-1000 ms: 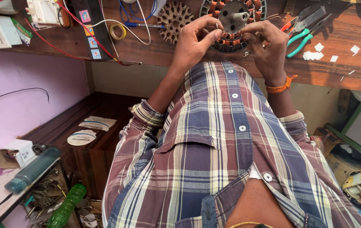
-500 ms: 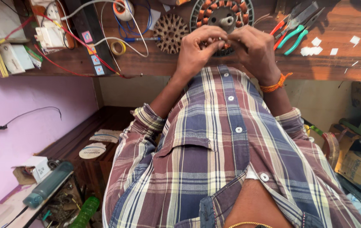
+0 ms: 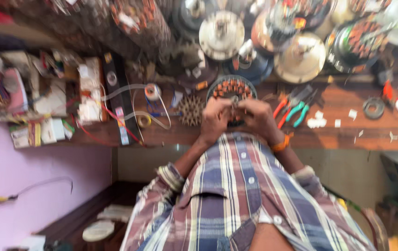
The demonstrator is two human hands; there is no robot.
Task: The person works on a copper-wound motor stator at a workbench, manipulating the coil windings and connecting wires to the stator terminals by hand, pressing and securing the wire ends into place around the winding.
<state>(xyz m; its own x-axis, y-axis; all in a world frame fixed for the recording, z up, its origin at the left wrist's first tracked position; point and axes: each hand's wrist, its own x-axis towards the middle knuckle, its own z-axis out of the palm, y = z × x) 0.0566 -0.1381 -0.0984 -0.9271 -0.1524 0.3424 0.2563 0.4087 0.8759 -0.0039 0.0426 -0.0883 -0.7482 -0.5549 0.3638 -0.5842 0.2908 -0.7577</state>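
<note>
The person in the plaid shirt is leaning over the wooden surface, and both hands are meeting at the near edge of a round motor stator with copper-coloured windings, which is lying flat on that surface just in front of the chest. The left hand is curling its fingers in against the stator's rim, and the right hand, with an orange band at the wrist, is pinching in close beside it; the picture is too blurred to tell what, if anything, is being gripped between the fingertips. A toothed brown disc is lying just beside the left hand. Pliers with red and green handles are resting near the right hand, and more round motor parts are crowding the back.
</note>
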